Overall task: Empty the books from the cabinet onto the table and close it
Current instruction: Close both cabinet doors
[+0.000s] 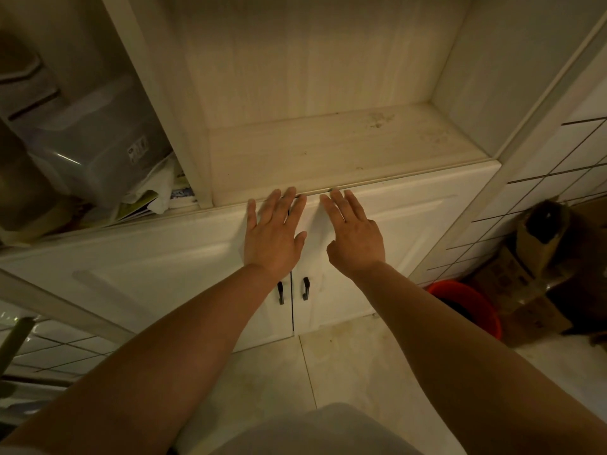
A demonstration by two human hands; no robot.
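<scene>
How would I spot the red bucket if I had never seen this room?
Start at the white double-door cabinet with two small black handles, under the open wooden shelf. Go along the floor to its right, toward the tiled wall. There stands the round red plastic bucket, beside a brown cardboard box; it is the only bright red thing among pale and brown ones.

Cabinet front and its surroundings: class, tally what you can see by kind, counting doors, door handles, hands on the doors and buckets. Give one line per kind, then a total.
Cabinet doors: 2 (left door, right door)
Black handles: 2 (left handle, right handle)
Hands flat on doors: 2 (left hand, right hand)
Red bucket: 1
Total: 7
</scene>
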